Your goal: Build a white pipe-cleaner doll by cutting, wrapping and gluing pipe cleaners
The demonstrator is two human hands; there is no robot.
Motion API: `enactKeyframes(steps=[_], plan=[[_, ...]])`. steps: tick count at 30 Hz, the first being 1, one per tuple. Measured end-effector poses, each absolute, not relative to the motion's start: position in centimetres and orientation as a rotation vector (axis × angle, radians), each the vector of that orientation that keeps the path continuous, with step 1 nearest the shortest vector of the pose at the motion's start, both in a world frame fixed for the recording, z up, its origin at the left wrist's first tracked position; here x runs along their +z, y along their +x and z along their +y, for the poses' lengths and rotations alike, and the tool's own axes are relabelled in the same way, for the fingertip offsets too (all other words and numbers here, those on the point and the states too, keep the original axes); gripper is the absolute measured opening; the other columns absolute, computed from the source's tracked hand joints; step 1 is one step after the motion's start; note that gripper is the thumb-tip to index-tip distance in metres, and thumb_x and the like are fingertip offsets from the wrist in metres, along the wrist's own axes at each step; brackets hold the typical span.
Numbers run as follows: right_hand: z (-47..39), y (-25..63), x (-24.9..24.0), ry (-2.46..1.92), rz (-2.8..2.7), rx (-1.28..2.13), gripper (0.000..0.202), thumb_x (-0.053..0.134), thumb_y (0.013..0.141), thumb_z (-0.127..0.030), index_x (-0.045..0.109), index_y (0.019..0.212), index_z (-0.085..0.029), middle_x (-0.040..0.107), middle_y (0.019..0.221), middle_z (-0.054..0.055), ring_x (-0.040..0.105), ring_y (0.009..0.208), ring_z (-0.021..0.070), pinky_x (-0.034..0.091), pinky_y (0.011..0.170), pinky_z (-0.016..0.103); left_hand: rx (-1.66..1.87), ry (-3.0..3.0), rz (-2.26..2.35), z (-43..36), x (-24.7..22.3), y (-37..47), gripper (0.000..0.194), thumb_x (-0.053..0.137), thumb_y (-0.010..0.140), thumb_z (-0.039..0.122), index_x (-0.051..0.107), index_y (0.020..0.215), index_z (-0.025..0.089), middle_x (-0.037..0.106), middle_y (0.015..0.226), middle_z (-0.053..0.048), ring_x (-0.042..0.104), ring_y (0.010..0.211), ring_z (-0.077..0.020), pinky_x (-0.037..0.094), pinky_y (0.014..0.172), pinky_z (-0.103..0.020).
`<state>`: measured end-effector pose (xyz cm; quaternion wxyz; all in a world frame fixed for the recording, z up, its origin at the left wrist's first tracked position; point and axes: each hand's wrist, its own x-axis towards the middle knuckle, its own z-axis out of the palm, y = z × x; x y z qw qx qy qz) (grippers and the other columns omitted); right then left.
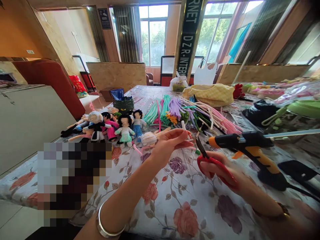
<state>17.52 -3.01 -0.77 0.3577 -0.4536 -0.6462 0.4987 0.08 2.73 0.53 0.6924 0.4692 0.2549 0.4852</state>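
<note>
My left hand (170, 145), a silver bangle on its wrist, pinches a white fuzzy stem (183, 126) above the flowered tablecloth (160, 196). To its right my right hand (222, 165) is wrapped round the red handles of a pair of scissors (211, 164). The dark blades point up and left, just right of the left fingertips, and look slightly parted. Behind the left hand lies a pale doll piece (149, 138). A pink stem (137, 149) rests on the cloth beside it.
Several small dolls (124, 130) crowd the left. Bundles of coloured stems (172, 108) lie behind my hands, with a yellow checked pouch (212, 95) beyond. A black and orange glue gun (257, 150) stands close to my right hand. A green bag (300, 115) is at the right.
</note>
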Motion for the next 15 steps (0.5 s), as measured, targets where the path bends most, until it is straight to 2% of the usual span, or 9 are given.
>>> enactKeyframes(steps=[6,10,12,15], plan=[[-2.9,17.3,-0.8,-1.221,-1.594,1.181,0.032,0.06,0.077,-0.05,0.052,0.063,-0.021,0.049,0.057,-0.002,0.045,0.054,0.0112,0.038,0.052,0.025,1.078,1.092,0.519,2.5,0.5,0.4,0.024,0.076,0.064,0.036,0.065,0.071,0.015,0.062,0.075,0.0,0.059,0.068,-0.0097,0.051,0.079,-0.032],[-2.5,17.5,-1.4,-1.235,-1.409,1.156,0.029,0.067,0.072,-0.048,0.061,0.08,-0.021,0.063,0.075,0.003,0.057,0.069,0.0153,0.045,0.064,0.027,0.981,1.2,0.51,2.5,0.4,0.6,0.026,0.074,0.067,0.038,0.064,0.072,0.015,0.062,0.075,-0.001,0.059,0.074,-0.011,0.047,0.082,-0.031],[-2.4,17.7,-1.8,-1.22,-1.347,1.165,0.031,0.07,0.071,-0.046,0.062,0.087,-0.021,0.066,0.083,0.005,0.06,0.077,0.0177,0.047,0.069,0.028,0.915,1.245,0.538,2.4,0.3,0.6,0.027,0.073,0.068,0.04,0.065,0.074,0.015,0.062,0.079,-0.002,0.059,0.077,-0.012,0.046,0.084,-0.031],[-2.3,17.8,-2.0,-1.18,-1.317,1.185,0.027,0.071,0.072,-0.042,0.062,0.086,-0.021,0.066,0.084,0.005,0.06,0.077,0.0171,0.047,0.071,0.028,0.844,1.265,0.542,2.3,0.1,0.6,0.028,0.074,0.065,0.04,0.065,0.074,0.015,0.062,0.08,-0.002,0.058,0.076,-0.012,0.044,0.082,-0.029]])
